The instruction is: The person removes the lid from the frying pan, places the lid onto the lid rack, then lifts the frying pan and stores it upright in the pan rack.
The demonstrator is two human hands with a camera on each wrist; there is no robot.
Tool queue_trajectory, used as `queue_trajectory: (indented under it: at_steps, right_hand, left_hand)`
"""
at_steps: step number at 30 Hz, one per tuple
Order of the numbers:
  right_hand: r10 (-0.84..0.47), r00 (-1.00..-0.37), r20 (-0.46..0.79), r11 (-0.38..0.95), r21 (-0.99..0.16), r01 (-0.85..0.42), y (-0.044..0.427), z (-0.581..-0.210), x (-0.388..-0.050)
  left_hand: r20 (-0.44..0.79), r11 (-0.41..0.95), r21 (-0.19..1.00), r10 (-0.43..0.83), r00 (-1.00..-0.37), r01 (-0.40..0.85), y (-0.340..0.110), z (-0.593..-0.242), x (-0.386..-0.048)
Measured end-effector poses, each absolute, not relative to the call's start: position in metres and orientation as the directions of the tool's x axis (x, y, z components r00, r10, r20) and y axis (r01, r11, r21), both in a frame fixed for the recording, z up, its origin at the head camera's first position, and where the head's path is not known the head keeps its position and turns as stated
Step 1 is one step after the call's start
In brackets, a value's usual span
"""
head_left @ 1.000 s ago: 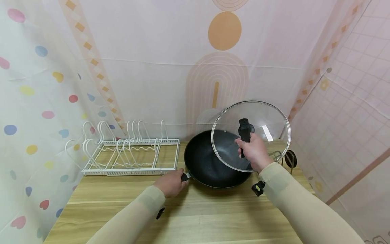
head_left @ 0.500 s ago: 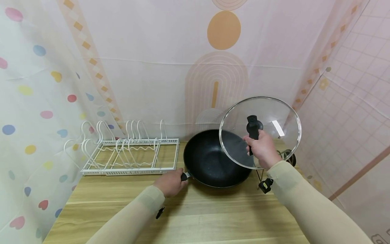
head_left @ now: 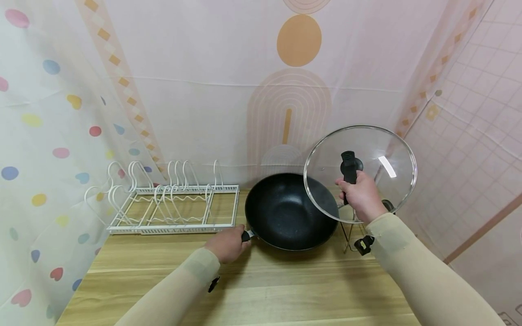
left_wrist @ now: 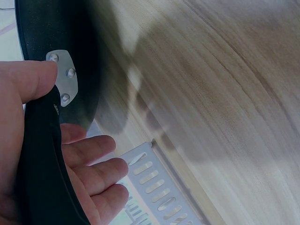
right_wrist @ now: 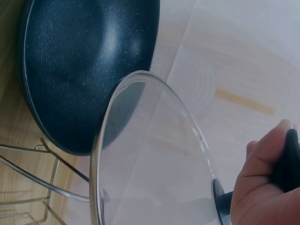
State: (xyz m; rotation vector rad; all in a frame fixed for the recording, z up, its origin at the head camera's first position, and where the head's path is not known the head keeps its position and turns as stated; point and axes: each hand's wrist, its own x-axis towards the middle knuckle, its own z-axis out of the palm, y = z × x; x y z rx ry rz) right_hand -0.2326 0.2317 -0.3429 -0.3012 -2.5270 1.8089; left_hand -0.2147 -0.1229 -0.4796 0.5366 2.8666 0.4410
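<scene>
A black wok (head_left: 285, 217) sits on the wooden table with its inside bare. My left hand (head_left: 228, 244) holds its black handle; in the left wrist view the handle (left_wrist: 42, 164) lies across the palm, thumb on top near the riveted bracket (left_wrist: 66, 77) and fingers beneath. My right hand (head_left: 363, 194) grips the black knob handle (head_left: 349, 174) of a clear glass lid (head_left: 326, 145) with a metal rim. The lid is raised at the right, its left edge overlapping the wok's right side in the head view. In the right wrist view the lid (right_wrist: 154, 154) stands on a slant.
A white wire dish rack (head_left: 175, 228) stands left of the wok. To the wok's right a gold wire stand (head_left: 346, 240) is partly hidden behind the lid and right arm, with a black round piece (head_left: 387, 206) near it. Patterned curtains (head_left: 204, 113) hang behind and beside the table.
My right hand has carried the lid rightward and slightly up, uncovering more of the wok. My left hand and the wok have stayed in place.
</scene>
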Motion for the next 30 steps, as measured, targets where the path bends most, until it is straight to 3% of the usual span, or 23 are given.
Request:
queue_trajectory:
  at_steps: [30]
  right_hand:
    - [0.241, -0.968, -0.069, 0.384, -0.909, 0.160, 0.265, -0.341, -0.228]
  left_hand:
    - [-0.143, 0.889, 0.327, 0.381, -0.913, 0.319, -0.123, -0.479, -0.215]
